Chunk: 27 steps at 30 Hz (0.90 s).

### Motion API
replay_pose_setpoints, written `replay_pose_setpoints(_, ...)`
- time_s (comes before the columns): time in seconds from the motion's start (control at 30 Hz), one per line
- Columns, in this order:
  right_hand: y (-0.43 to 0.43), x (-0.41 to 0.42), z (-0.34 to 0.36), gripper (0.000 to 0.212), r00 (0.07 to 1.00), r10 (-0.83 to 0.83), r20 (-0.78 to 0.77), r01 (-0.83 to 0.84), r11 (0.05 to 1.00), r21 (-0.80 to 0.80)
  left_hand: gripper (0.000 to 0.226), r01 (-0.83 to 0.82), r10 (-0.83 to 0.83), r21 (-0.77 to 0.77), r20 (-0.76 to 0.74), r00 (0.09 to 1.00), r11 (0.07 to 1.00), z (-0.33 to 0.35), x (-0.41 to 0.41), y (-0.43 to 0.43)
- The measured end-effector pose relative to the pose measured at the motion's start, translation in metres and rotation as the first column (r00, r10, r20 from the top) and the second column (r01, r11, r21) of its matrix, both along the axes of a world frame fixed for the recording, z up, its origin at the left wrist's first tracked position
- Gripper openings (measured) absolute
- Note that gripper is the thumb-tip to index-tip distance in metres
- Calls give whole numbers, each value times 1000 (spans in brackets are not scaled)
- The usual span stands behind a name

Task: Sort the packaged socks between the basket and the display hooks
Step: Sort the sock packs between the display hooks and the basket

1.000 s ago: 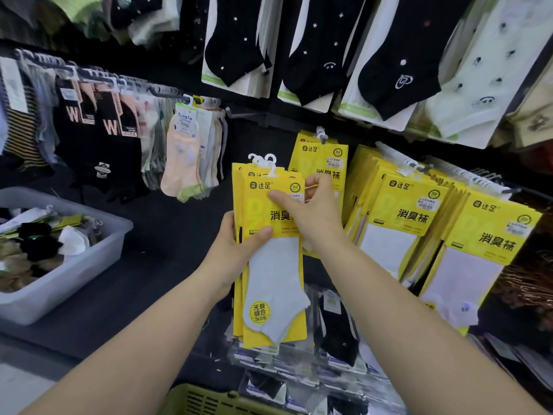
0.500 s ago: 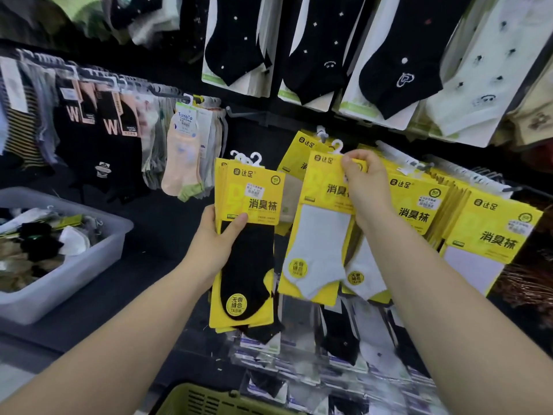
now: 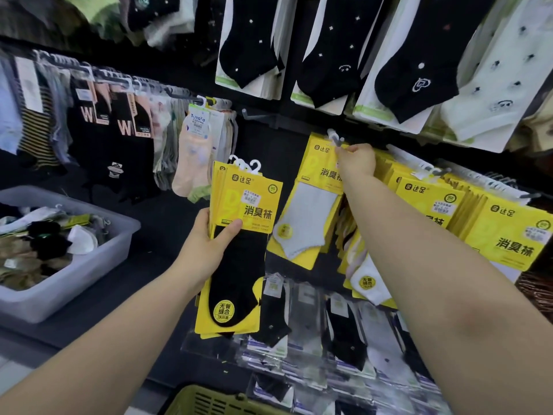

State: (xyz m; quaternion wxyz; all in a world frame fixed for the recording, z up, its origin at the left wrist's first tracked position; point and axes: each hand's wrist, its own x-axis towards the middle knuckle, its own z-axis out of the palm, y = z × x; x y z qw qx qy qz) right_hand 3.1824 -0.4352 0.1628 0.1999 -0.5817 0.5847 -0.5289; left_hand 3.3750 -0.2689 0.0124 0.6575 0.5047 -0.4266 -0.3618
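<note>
My left hand grips a small stack of yellow sock packs; the front one shows a black sock, and white hangers stick up at the top. My right hand is raised to the wall and pinches the top of a yellow pack with a white sock by its white hanger, at a display hook. More yellow packs hang in rows to the right. The yellow-green basket shows at the bottom edge.
A grey plastic bin with loose socks stands at the left. Black and pale socks hang on the rail at the upper left and on cards above. Clear-wrapped socks lie below the yellow packs. A bare hook juts out centre.
My right hand has pulled the white-sock pack off the stack and carried it up and right to the hook. My left hand has shifted left with the remaining packs, black sock in front.
</note>
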Motion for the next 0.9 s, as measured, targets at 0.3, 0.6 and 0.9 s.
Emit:
replay_pose_setpoints(0.3, 41, 11, -19, 50, 997, -80, 2, 80, 997, -13, 18, 80, -80, 20, -40, 996, 997, 7, -17, -1)
replay_pose_setpoints(0.6, 122, 16, -53, 43, 911, 412, 29, -412, 911, -13, 52, 224, -233, -75, -169, 958, 972, 15, -46, 3)
replay_pose_setpoints(0.9, 101, -25, -43, 40, 836, 418, 354, -441, 897, -17, 39, 165, -170, -43, -165, 972, 985, 13, -51, 0)
